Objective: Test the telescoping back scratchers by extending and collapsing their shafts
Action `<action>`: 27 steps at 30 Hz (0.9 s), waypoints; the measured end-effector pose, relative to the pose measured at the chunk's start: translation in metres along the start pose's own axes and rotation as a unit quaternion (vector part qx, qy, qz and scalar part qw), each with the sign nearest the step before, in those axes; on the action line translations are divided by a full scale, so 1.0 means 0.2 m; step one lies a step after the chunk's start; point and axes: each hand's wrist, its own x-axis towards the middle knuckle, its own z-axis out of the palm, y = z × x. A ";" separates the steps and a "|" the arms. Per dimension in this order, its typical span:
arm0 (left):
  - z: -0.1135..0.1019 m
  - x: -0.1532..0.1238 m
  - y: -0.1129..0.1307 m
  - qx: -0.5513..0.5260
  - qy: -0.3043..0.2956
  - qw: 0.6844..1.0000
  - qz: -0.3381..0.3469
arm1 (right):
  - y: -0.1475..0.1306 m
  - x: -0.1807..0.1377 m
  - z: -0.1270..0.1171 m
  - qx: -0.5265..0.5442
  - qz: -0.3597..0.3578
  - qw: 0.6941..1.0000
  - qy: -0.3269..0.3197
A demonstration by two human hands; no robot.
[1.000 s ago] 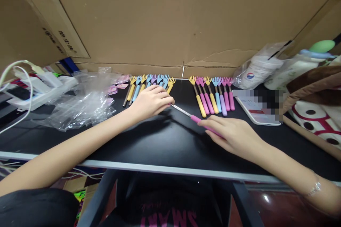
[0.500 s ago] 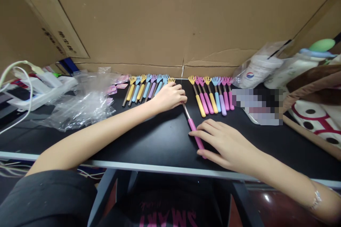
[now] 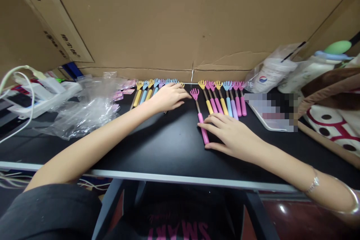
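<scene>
Head camera looks down on a black worktop (image 3: 168,150) that stands against a wall of brown cardboard (image 3: 180,18). A pink back scratcher (image 3: 200,117) lies flat on the worktop, its small claw head pointing to the cardboard and its pink handle toward the person. It lies just left of a row of scratchers on the right (image 3: 225,99), with yellow, pink, blue and purple handles, and it sits a little nearer to the person than they do. The right hand (image 3: 230,137) rests flat, fingers stretched out, and its fingertips (image 3: 206,126) touch the pink handle from the right side; the grip is loose and spread, not closed around the handle. The left hand (image 3: 168,96) lies over the right end of another row of scratchers on the left (image 3: 150,92), palm down with the fingers extended toward the pink claw head; whether it holds anything under the palm I cannot tell. To the left of this row there is a heap of clear plastic bags (image 3: 90,110), and further left a white power strip (image 3: 42,93) with cables. At the right side stands a white cup (image 3: 267,77) inside a plastic bag.
</scene>
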 end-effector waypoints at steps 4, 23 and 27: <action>-0.01 -0.11 -0.06 0.025 -0.007 0.998 -0.066 | 0.08 0.05 0.03 -0.033 0.005 0.999 0.011; 0.00 -0.19 0.03 0.017 -0.009 0.996 -0.085 | 0.24 0.08 0.10 -0.068 0.024 0.995 0.063; -0.02 -0.19 0.07 0.005 -0.005 0.997 -0.070 | 0.22 0.09 0.07 -0.045 0.028 0.996 0.070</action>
